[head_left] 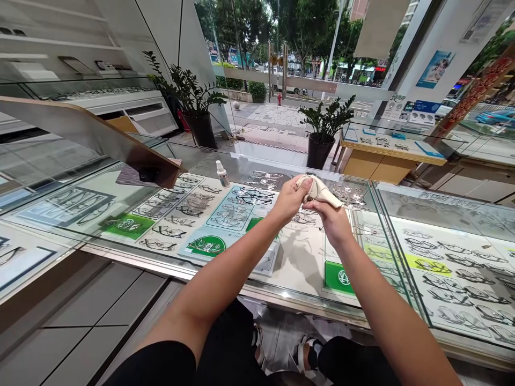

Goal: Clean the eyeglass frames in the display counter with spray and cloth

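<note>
Above the glass worktop [298,257], we see that our left hand [293,198] and our right hand [332,217] are brought close together on one pale cloth [325,195]. The left hand pinches the cloth between its thumb and its bent fingers, and the right hand holds it at the lower edge, also between thumb and fingers. One loose fold goes out to the right, over the right hand. A thin dark line shows at the cloth, but we cannot tell if it belongs to a spectacle frame or is only a crease. As far as we can judge, the handling of the cloth is in the middle and not finished: the cloth is already gathered in both hands, and it is not yet put down. How much is done inside the folds, we cannot say, because they are hidden from us. A small white bottle [222,174] stands upright, farther away and to the left, and neither of our hands touches it. Under the glass, spectacle frames [254,197] lie in rows, well apart from this work, with a green card [339,276] nearer to us.
</note>
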`<state>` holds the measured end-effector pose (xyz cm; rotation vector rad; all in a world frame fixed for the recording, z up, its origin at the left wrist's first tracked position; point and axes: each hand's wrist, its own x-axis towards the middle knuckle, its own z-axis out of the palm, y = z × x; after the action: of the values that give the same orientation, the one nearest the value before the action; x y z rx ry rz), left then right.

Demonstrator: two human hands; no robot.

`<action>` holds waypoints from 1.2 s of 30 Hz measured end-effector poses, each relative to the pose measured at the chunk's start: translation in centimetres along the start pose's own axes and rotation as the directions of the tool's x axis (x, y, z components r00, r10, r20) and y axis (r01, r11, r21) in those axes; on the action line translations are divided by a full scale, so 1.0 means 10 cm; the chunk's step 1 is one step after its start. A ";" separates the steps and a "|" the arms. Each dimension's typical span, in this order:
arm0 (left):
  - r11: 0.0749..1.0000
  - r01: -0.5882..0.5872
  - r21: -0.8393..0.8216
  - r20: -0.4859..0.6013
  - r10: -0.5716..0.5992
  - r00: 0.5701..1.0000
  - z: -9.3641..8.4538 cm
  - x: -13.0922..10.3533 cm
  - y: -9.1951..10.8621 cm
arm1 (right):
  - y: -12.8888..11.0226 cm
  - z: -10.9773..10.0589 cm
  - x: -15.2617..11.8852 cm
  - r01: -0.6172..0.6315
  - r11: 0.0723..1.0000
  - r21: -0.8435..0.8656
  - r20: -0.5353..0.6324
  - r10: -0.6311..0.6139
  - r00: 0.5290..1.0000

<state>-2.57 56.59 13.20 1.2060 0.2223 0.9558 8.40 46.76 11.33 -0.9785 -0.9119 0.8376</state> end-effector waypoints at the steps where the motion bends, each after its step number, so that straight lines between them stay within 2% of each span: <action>1: 0.999 0.032 -0.022 0.066 -0.030 0.997 -0.02 0.00 0.02 | -0.02 -0.01 0.00 -0.008 1.000 0.014 -0.008 0.008 1.000; 3: 0.995 0.085 -0.049 0.189 -0.074 0.979 -0.04 0.00 0.06 | -0.07 -0.05 0.01 -0.028 0.999 0.032 -0.010 0.028 1.000; 5: 0.996 0.073 -0.049 0.198 -0.062 0.978 -0.03 -0.01 0.06 | -0.09 -0.06 0.01 -0.031 0.999 0.016 0.012 0.031 0.999; 8: 0.999 0.008 -0.042 0.010 -0.008 1.000 0.01 -0.02 -0.01 | -0.06 -0.02 -0.01 -0.008 0.999 -0.048 0.065 0.011 0.998; 10: 0.998 0.030 -0.059 -0.063 -0.034 0.997 0.02 -0.01 -0.05 | -0.03 0.00 -0.03 -0.004 0.997 -0.078 0.080 0.010 0.997; 12: 0.991 0.086 -0.103 -0.022 -0.088 0.996 0.01 0.00 -0.04 | -0.03 0.00 -0.02 -0.024 0.997 -0.067 0.063 0.028 0.998; 15: 0.973 0.167 -0.159 0.128 -0.147 0.981 -0.02 0.00 0.02 | -0.07 -0.05 0.00 -0.050 0.999 -0.015 0.042 0.051 0.998; 17: 0.968 0.194 -0.159 0.189 -0.163 0.968 -0.02 -0.02 0.05 | -0.08 -0.09 0.03 -0.052 0.999 -0.002 0.047 0.052 0.998; 19: 0.972 0.187 -0.141 0.184 -0.160 0.970 0.00 -0.03 0.03 | -0.06 -0.09 0.04 -0.049 0.999 -0.019 0.045 0.050 0.998; 23: 0.984 0.126 -0.124 0.082 -0.116 0.990 0.03 -0.03 -0.06 | 0.05 -0.07 0.04 -0.026 0.998 -0.065 0.043 0.029 0.999; 27: 0.984 0.130 -0.126 0.058 -0.123 0.991 0.01 0.00 -0.09 | 0.08 -0.05 0.03 -0.038 0.997 -0.069 0.037 0.040 0.998; 30: 0.977 0.155 -0.149 0.083 -0.144 0.986 -0.02 0.01 -0.05 | 0.02 -0.05 0.03 -0.057 0.998 -0.028 0.022 0.057 0.998; 33: 0.972 0.183 -0.149 0.168 -0.158 0.973 -0.04 0.00 -0.01 | -0.05 -0.05 0.03 -0.095 0.995 0.026 0.049 0.094 0.994; 36: 0.982 0.161 -0.102 0.190 -0.140 0.972 -0.04 -0.01 0.00 | -0.04 -0.05 0.03 -0.091 0.995 0.034 0.055 0.089 0.995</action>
<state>-2.85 56.74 12.97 1.1440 0.1094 0.7119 9.00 46.74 11.62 -0.9748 -0.9002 0.9577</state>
